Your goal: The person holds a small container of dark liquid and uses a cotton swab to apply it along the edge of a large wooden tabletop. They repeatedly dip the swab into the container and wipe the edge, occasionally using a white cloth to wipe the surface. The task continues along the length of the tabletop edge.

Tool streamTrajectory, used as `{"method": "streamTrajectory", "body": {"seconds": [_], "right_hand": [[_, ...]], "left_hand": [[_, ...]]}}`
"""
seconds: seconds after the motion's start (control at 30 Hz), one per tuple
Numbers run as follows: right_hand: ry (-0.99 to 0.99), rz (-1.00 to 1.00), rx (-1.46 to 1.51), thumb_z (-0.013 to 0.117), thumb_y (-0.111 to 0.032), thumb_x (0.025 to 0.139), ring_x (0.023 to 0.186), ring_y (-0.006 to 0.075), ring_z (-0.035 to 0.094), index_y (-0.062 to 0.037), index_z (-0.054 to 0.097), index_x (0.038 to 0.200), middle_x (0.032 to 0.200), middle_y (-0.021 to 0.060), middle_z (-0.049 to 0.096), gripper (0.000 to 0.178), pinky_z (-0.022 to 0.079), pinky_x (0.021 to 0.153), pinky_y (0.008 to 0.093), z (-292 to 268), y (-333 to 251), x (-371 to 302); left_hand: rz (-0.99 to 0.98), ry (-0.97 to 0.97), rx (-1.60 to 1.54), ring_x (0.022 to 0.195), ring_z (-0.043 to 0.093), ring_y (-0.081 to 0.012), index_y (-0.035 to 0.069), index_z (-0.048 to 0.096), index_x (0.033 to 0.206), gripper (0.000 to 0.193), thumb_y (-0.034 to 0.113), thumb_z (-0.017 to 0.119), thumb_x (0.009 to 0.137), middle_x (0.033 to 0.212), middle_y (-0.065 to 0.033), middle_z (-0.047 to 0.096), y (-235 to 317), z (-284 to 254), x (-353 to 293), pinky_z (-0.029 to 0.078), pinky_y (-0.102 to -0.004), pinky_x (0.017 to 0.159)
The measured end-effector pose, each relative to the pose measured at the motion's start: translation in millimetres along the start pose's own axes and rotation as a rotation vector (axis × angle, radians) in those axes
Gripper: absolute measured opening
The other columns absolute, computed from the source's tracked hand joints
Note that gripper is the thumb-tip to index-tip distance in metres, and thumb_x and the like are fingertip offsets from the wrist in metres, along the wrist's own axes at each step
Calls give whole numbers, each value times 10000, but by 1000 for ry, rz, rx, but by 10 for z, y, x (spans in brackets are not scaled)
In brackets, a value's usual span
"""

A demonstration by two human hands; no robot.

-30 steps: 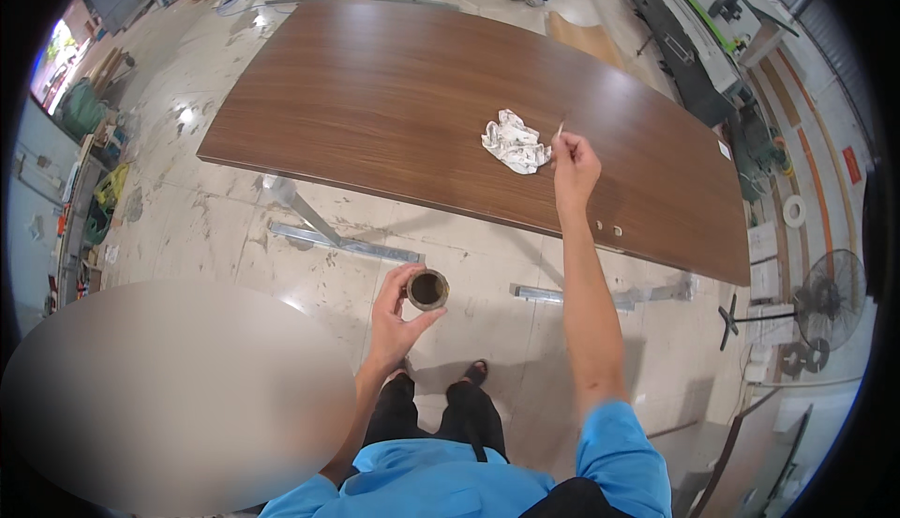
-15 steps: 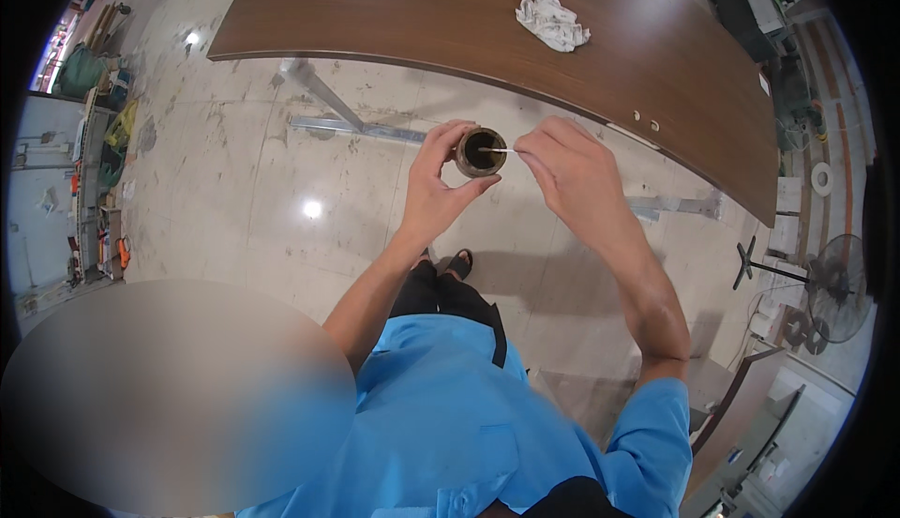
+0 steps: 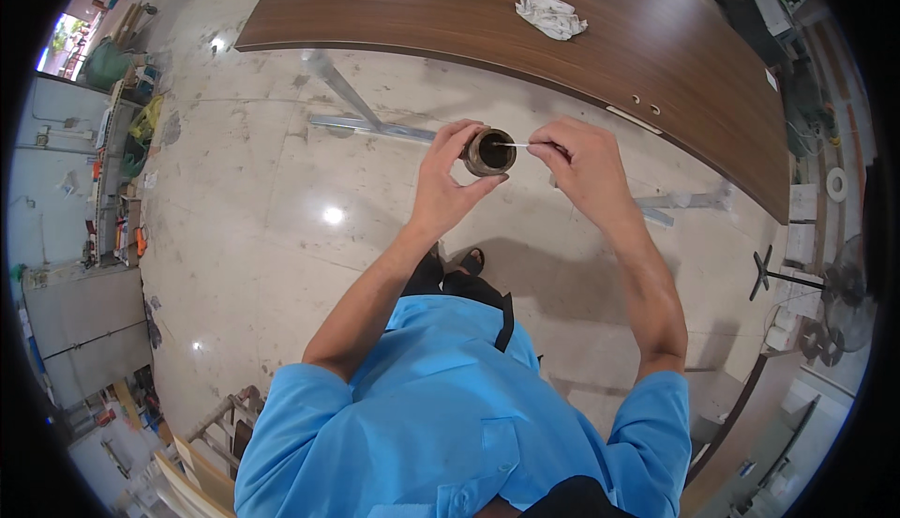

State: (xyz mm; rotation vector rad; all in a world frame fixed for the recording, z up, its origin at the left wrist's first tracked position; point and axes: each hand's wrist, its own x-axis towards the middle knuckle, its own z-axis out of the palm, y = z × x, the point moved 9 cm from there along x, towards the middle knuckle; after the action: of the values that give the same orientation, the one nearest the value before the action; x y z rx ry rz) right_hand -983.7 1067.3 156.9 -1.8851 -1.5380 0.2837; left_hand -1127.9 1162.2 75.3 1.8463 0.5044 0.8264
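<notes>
My left hand (image 3: 446,177) is wrapped round a small open jar (image 3: 490,152) with a dark inside, its mouth turned up toward me. Between the fingertips of my right hand (image 3: 583,162) is a thin pale stick (image 3: 517,145), whose far end reaches into the jar's mouth. I hold both out in front of my body, short of the table's near edge. A crumpled white cloth (image 3: 550,14) lies on the brown wooden table (image 3: 422,7), beyond my hands. What the jar contains is too dark to make out.
Metal table legs (image 3: 352,96) stand on the pale tiled floor (image 3: 234,199). At the right are a standing fan (image 3: 848,293) and a white ring-shaped roll (image 3: 836,184). Shelves with mixed items (image 3: 127,180) line the left. Wooden boards (image 3: 202,471) lean at the lower left.
My right hand has tilted and drawn slightly right, with more of the stick showing outside the jar. The jar and left hand sit slightly further right in view. The grip on both remains.
</notes>
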Motion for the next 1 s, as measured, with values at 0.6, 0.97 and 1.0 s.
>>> {"method": "streamTrajectory", "body": {"seconds": [0.6, 0.97, 1.0], "right_hand": [[182, -218, -426, 667, -26, 773, 876, 252, 620, -67, 659, 926, 921, 43, 597, 158, 547, 646, 395, 135, -841, -209], [205, -201, -482, 645, -14, 802, 883, 259, 623, -73, 650, 907, 904, 50, 588, 120, 537, 650, 416, 498, -1251, 446], [184, -182, -497, 648, -8, 797, 882, 260, 621, -69, 651, 907, 905, 51, 588, 125, 538, 651, 416, 540, -1253, 485]], "left_hand": [[-63, -44, -159, 1169, 638, -206, 21, 632, 1316, 664, 38, 912, 714, 1336, -87, 591, -140, -287, -33, 544, -322, 972], [10, -43, -158, 1148, 648, -202, 20, 615, 1331, 656, 34, 901, 741, 1343, -94, 594, -331, -1027, 318, 553, -323, 958], [16, -44, -161, 1146, 648, -202, 19, 613, 1331, 657, 37, 902, 741, 1342, -95, 594, -337, -1062, 314, 554, -324, 954]]}}
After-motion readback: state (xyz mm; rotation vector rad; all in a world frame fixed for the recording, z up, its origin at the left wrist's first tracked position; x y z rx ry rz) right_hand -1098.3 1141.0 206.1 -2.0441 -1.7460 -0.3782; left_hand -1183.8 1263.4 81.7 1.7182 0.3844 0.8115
